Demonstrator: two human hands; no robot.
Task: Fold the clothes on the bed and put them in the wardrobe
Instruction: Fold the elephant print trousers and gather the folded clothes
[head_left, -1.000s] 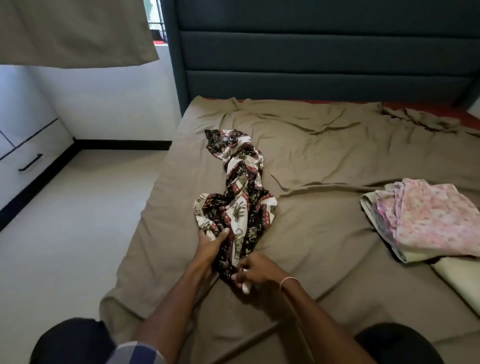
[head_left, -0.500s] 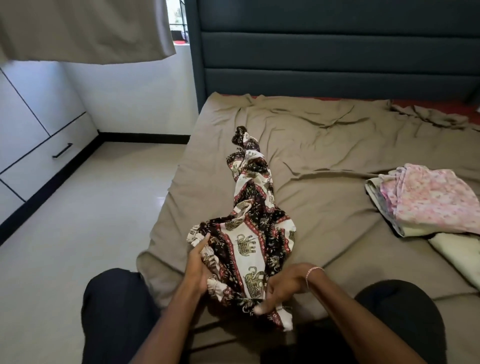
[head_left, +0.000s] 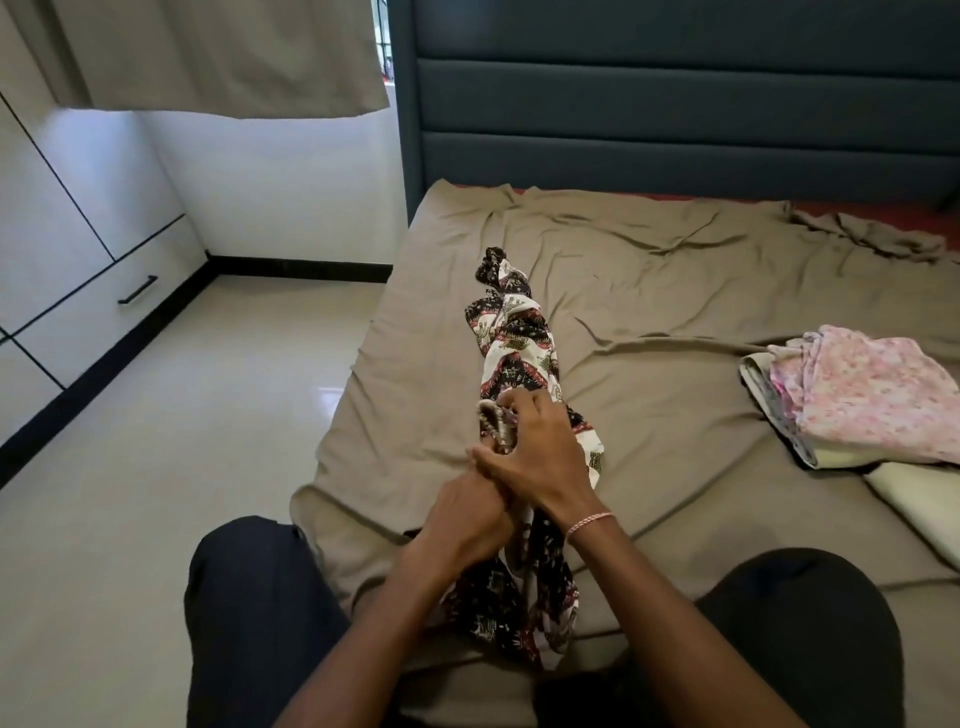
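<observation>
Printed garment (head_left: 519, 343) lies twisted lengthwise on bed (head_left: 649, 291), near end trailing off edge toward lap. Right hand (head_left: 540, 457) fingers (head_left: 519, 402) pinch bunched hem. Left hand (head_left: 467, 525) just below, curled into cloth. Likely hunting edge to spread it flat. Folded pile (head_left: 872, 395) kept aside, well right, awaiting wardrobe (head_left: 78, 249).

The left hand (head_left: 467, 519) and right hand (head_left: 537, 452) grip a patterned garment (head_left: 519, 353).
</observation>
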